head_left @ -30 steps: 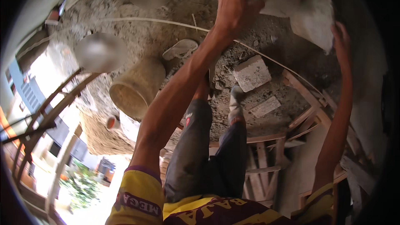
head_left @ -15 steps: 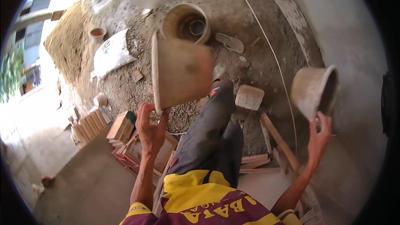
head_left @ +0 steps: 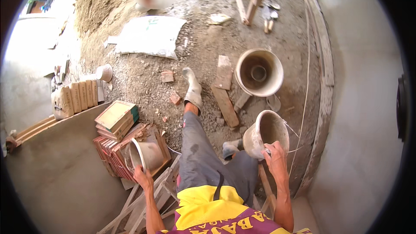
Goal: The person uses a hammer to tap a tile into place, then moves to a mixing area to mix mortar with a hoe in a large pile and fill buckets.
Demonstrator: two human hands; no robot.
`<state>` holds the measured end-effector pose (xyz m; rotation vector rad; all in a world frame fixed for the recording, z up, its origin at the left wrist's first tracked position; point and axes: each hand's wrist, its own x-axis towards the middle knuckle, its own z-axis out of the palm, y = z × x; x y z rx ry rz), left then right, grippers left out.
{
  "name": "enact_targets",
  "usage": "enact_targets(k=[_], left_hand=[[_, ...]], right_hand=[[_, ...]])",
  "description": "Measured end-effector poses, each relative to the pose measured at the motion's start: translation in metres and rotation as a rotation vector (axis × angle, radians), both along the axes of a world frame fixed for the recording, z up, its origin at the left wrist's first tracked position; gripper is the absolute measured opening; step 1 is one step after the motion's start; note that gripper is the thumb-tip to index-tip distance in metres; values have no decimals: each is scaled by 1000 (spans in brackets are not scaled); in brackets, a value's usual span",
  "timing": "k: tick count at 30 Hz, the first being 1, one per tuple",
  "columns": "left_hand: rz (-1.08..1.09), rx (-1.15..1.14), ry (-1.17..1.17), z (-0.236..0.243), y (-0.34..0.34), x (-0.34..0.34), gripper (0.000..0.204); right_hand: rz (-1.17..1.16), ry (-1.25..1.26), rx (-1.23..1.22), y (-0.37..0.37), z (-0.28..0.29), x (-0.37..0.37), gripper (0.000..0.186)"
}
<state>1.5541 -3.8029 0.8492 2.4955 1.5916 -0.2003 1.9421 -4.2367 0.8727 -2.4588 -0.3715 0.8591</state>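
Note:
My left hand (head_left: 143,178) is closed on the rim of a dirty, pale bucket (head_left: 152,157), which is tipped on its side in front of stacked tile boxes. In my right hand (head_left: 275,158) is the rim of a second mortar-stained bucket (head_left: 253,142), its mouth turned upward and toward the right. Both buckets look empty inside as far as I can see. A larger round tub (head_left: 240,76) stands on the ground beyond the right bucket, with a smaller round shape at its bottom. My booted foot (head_left: 193,89) steps on gravel between the two buckets.
Tile boxes (head_left: 117,119) lie stacked at left, above wooden planks (head_left: 143,206). A white sack (head_left: 151,37) rests by the sand pile (head_left: 97,6). Boards and brick pieces (head_left: 225,104) litter the gravel. A string (head_left: 305,99) runs along the right wall (head_left: 359,117).
The left bucket has come down and toward me from in front of my legs. My right hand has brought its bucket inward from the far right. My view and legs have shifted.

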Motion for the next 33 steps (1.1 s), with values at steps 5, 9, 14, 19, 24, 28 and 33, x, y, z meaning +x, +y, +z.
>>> enact_targets(k=[5, 9, 14, 19, 24, 28, 33], left_hand=[[170, -39, 40, -28, 105, 2, 26], [296, -162, -22, -26, 200, 80, 26], [203, -125, -170, -5, 338, 197, 24], [-13, -7, -356, 29, 456, 359, 24], [-254, 27, -424, 36, 545, 542, 27], [-442, -10, -479, -9, 604, 702, 30], [-688, -101, -409, -142, 652, 922, 34]], right_hand=[[114, -42, -106, 193, -5, 96, 34], [181, -173, -193, 330, -5, 187, 36], [257, -330, -161, 438, 20, 290, 36], [267, -451, -158, 518, 43, 382, 35], [288, -482, -169, 582, 3, 490, 33], [240, -417, -194, 638, -70, 587, 33], [112, -255, -255, 690, -209, 708, 32]])
